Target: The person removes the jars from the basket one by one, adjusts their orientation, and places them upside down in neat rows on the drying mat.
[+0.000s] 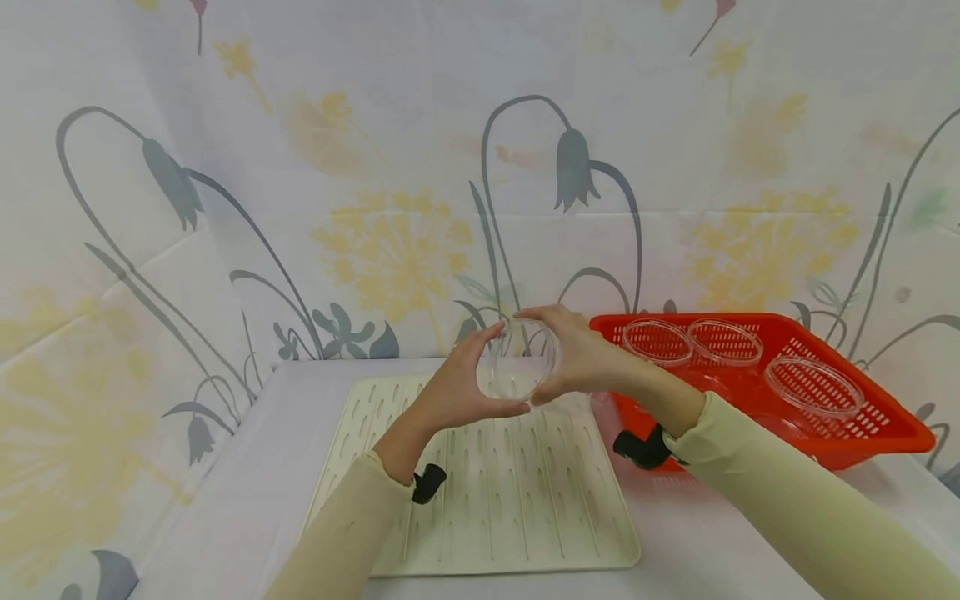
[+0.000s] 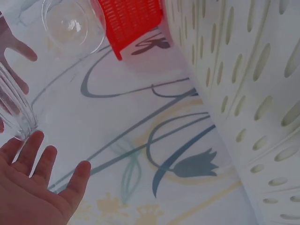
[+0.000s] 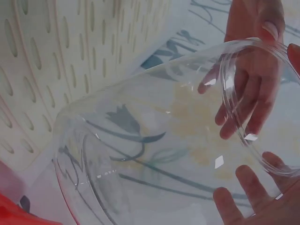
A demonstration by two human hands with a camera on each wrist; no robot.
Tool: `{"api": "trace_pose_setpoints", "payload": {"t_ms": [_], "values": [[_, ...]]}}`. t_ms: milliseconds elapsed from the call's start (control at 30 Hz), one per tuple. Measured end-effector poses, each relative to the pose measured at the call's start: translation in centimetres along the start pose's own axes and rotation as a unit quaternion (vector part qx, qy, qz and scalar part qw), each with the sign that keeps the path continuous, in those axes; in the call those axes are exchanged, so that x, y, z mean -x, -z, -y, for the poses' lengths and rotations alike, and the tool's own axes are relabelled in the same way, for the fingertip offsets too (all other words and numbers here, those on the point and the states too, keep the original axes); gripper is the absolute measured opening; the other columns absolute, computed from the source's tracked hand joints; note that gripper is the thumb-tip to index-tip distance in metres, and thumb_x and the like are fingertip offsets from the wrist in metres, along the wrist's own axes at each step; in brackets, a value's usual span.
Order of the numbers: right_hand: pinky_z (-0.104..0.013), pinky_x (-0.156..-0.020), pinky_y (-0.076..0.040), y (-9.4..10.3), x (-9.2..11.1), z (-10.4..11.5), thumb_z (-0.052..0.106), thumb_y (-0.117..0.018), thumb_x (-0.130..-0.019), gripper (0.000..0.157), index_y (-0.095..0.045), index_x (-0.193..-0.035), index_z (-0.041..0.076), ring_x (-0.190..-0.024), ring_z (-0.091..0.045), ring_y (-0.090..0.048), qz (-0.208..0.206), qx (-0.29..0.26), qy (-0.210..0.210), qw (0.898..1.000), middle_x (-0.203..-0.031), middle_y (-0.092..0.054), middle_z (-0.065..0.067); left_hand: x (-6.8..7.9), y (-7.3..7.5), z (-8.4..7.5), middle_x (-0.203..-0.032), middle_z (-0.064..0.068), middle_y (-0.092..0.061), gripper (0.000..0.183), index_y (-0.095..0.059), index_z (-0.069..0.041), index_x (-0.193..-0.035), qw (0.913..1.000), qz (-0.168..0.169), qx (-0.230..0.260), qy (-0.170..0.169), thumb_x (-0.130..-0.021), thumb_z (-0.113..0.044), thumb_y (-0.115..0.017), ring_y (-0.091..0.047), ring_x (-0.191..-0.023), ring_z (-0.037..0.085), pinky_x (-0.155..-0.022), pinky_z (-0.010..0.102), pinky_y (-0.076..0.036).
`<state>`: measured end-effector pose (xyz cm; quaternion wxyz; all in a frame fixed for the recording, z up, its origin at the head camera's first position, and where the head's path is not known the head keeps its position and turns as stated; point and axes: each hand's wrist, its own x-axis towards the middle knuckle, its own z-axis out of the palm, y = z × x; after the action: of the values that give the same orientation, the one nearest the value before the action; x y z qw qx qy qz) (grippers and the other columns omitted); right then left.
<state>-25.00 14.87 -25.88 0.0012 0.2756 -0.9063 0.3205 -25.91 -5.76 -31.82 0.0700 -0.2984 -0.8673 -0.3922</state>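
Observation:
Both hands hold a clear round container (image 1: 522,360) up above the near-white ridged mat. My left hand (image 1: 468,387) grips its left side, thumb low and fingers at the top. On the opposite side, my right hand (image 1: 577,354) grips it with thumb and fingers spread. The right wrist view shows the clear container (image 3: 140,136) tilted on its side, its see-through wall running from a ribbed rim to a rounded base. Fingers of the left hand (image 2: 44,183) touch the rim in the left wrist view.
A red slotted basket (image 1: 892,425) stands to the right, with several clear round containers (image 1: 813,387) in it. The ridged mat (image 1: 480,517) lies on a pale tablecloth (image 1: 247,500). A flower-printed cloth (image 1: 450,125) hangs behind.

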Motion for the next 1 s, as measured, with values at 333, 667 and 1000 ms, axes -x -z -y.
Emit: {"api": "trace_pose_setpoints", "payload": {"t_ms": [333, 667, 1000], "values": [[-0.057, -0.085, -0.043, -0.2, 0.0, 0.4, 0.018, -0.084, -0.061, 0.092, -0.038, -0.140, 0.015, -0.122, -0.035, -0.031, 0.021, 0.029, 0.000, 0.999, -0.139, -0.036, -0.013, -0.2, 0.0, -0.1, -0.135, 0.004, -0.041, 0.104, -0.023, -0.018, -0.148, 0.9985, 0.009, 0.031, -0.045, -0.065, -0.031, -0.084, -0.041, -0.118, 0.020, -0.096, 0.041, -0.039], [-0.059, -0.090, -0.039, 0.7, 0.5, -0.3, 0.030, -0.085, -0.066, 0.100, -0.026, -0.146, 0.019, -0.128, -0.033, -0.027, -0.032, -0.071, -0.030, 0.996, -0.141, -0.029, -0.013, 0.1, 0.3, 0.1, -0.136, 0.005, -0.035, 0.096, -0.028, -0.013, -0.142, 0.9976, -0.004, 0.064, -0.026, -0.066, -0.021, -0.085, -0.043, -0.112, 0.024, -0.090, 0.043, -0.043], [-0.060, -0.102, -0.023, 1.0, 1.5, -1.6, 0.026, -0.080, -0.073, 0.092, -0.024, -0.146, 0.018, -0.131, -0.035, -0.022, -0.082, -0.133, -0.041, 0.987, -0.144, -0.026, -0.015, 0.4, 0.4, 0.6, -0.135, 0.008, -0.032, 0.094, -0.024, -0.007, -0.142, 0.9937, -0.006, 0.108, -0.027, -0.068, -0.014, -0.082, -0.041, -0.117, 0.029, -0.095, 0.046, -0.039]]}}
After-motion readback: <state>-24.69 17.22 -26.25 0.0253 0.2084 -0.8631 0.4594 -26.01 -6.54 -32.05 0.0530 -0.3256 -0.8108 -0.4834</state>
